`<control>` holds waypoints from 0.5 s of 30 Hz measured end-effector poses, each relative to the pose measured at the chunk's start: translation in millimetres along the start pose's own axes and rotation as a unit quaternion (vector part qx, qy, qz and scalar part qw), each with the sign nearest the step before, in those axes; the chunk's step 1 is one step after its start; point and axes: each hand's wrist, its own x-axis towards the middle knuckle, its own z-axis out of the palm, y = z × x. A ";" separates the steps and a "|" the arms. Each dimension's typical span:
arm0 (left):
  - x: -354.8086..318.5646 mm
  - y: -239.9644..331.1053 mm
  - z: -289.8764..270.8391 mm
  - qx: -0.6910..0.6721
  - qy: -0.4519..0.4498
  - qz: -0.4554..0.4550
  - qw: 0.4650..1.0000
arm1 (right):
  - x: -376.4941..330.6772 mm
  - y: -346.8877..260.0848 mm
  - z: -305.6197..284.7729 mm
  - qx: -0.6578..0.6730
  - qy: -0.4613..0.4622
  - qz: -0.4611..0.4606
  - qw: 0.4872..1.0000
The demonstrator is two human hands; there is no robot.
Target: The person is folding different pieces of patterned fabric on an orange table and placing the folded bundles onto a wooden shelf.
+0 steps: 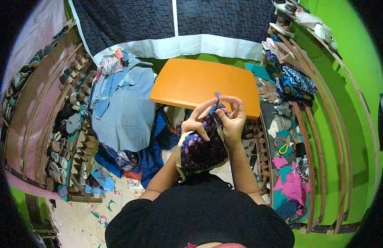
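Held up before my chest is a dark floral cloth piece (pixel 203 153) with pink and blue flowers and a cream edging strip. My left hand (pixel 196 122) is closed on its upper part, with the index finger stretched toward the top. Beside it, my right hand (pixel 233 120) pinches the gathered upper end between thumb and fingers. A narrow tip of the cloth sticks up between the two hands. The lower part of the piece hangs down toward my black shirt.
An orange table (pixel 199 80) stands just beyond my hands. Denim cloth (pixel 125 111) is heaped at the left. Wooden racks with shoe forms (pixel 78 153) line the left side. Red-and-yellow-handled scissors (pixel 282 145) lie among pink scraps (pixel 291 186) at right. Cloth bits litter the floor.
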 end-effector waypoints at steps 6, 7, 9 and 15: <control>3.4 0.9 0.0 0.041 -0.082 0.026 0.995 | -2.0 -3.1 -20.9 0.074 -0.079 0.249 0.962; 3.0 2.9 0.2 0.067 -0.065 0.014 0.996 | -2.9 -5.0 -24.6 0.030 -0.076 0.256 0.963; 8.0 11.8 -2.4 0.110 -0.043 0.006 0.993 | -1.3 -9.2 -24.9 -0.021 -0.042 0.239 0.970; -5.6 -1.2 -50.7 -0.035 -0.092 -0.257 0.961 | -4.0 -4.0 -43.8 -0.012 -0.037 0.174 0.984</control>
